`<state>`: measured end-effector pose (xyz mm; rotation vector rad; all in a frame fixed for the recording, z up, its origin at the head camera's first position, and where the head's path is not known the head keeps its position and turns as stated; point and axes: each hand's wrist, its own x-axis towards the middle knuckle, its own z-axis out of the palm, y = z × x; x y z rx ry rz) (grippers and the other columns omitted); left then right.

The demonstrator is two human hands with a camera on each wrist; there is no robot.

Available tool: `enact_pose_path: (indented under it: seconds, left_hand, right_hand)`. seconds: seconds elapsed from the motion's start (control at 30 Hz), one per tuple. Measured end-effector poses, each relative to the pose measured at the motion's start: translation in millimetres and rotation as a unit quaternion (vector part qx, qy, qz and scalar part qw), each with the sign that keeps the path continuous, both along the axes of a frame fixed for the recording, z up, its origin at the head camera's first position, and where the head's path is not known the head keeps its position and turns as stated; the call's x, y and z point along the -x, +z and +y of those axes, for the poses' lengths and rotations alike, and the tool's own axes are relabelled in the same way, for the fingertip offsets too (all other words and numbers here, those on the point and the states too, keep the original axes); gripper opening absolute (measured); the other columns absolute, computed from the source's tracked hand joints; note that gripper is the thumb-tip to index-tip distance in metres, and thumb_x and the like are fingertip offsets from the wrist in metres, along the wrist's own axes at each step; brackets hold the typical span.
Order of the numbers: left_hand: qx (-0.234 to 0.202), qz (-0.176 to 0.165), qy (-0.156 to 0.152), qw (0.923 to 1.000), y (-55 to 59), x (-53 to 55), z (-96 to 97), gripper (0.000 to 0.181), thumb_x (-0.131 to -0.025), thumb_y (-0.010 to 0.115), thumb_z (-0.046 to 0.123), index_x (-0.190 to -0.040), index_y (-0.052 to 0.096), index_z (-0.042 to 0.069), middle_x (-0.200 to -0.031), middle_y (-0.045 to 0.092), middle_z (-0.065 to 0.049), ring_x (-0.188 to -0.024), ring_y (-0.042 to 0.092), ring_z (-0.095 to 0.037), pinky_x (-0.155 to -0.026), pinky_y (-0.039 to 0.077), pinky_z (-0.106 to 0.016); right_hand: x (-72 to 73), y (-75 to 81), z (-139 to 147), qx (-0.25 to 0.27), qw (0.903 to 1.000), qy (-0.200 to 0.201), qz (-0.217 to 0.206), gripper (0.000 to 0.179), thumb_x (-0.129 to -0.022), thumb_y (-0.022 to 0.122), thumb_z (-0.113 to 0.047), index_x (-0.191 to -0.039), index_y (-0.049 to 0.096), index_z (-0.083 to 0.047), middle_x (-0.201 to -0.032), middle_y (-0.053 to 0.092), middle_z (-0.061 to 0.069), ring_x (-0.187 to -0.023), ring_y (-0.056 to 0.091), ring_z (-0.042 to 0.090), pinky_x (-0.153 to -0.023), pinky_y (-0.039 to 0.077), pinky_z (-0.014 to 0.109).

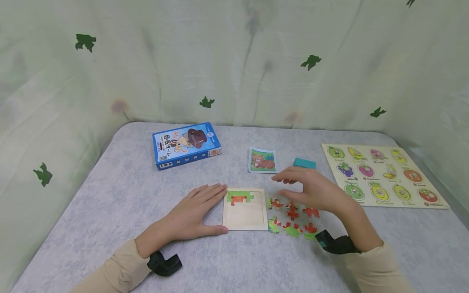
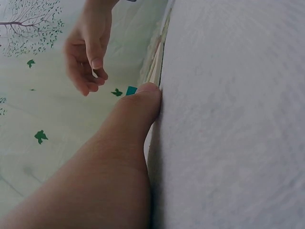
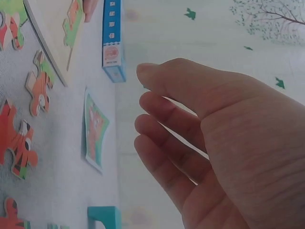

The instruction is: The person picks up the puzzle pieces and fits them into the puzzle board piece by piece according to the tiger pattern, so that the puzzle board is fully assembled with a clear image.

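Note:
A wooden puzzle tray [image 1: 245, 217] lies on the table with joined green and orange puzzle pieces [image 1: 239, 197] in its upper left corner. My left hand [image 1: 194, 213] rests flat at the tray's left edge, its fingertips and thumb touching the frame. My right hand [image 1: 311, 188] hovers above the loose puzzle pieces [image 1: 292, 211] to the right of the tray. Its fingers are loosely bent, and the right wrist view shows nothing between thumb and fingers. Several of these loose pieces carry orange animal parts with dark stripes.
Behind the tray lies a picture card [image 1: 262, 160] of an animal. A teal block [image 1: 305, 163] sits beyond my right hand. A blue game box [image 1: 187, 145] is at the back left, and a fruit puzzle board [image 1: 384, 175] lies at the right.

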<state>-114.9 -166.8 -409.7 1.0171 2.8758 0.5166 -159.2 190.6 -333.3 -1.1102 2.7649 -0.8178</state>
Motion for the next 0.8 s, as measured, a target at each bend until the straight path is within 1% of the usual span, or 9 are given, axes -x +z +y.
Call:
enact_pose_path:
  seconds: [0.4,0.57,0.7,0.8]
  left_hand:
    - [-0.002,0.005,-0.001,1.0000,-0.2,0.1,-0.4,0.104,-0.088,0.053,0.082,-0.164,0.029,0.016,-0.170,0.028,0.003,-0.158,0.024,-0.021,-0.129,0.019,-0.049]
    - [-0.001,0.003,-0.001,1.0000,-0.5,-0.1,-0.8,0.104,-0.088,0.053,0.082,-0.164,0.029,0.016,-0.170,0.027,0.003,-0.158,0.024,-0.020,-0.129,0.020,-0.050]
    - [-0.001,0.004,-0.001,1.0000,-0.3,0.0,-0.8,0.104,-0.088,0.053,0.082,-0.164,0.029,0.016,-0.170,0.027,0.003,-0.158,0.024,-0.021,-0.129,0.020,-0.050]
    - [0.000,0.006,-0.002,1.0000,0.0,0.3,-0.8,0.104,-0.088,0.053,0.082,-0.164,0.029,0.016,-0.170,0.027,0.002,-0.158,0.024,-0.021,-0.129,0.020,-0.049]
  right_hand:
    - [6.7,-1.3,15.5,-0.012,0.9998,-0.009,-0.015,0.035,-0.091,0.079,-0.011,-0.126,0.072,-0.011,-0.118,0.072,0.002,-0.103,0.068,0.024,-0.088,0.061,0.047]
    - [9.1,-2.4,21.8,0.003,0.9994,-0.005,-0.033,0.034,-0.091,0.079,-0.009,-0.125,0.072,-0.009,-0.116,0.071,0.004,-0.103,0.069,0.025,-0.091,0.061,0.048]
    - [11.8,-3.4,29.4,0.013,0.9991,-0.007,-0.039,0.033,-0.092,0.079,-0.013,-0.125,0.072,-0.009,-0.119,0.071,0.004,-0.103,0.069,0.025,-0.093,0.061,0.045]
    - [14.5,-5.3,35.4,0.009,0.9990,-0.018,-0.039,0.033,-0.093,0.078,-0.017,-0.125,0.072,-0.010,-0.121,0.072,0.004,-0.103,0.069,0.025,-0.093,0.060,0.043]
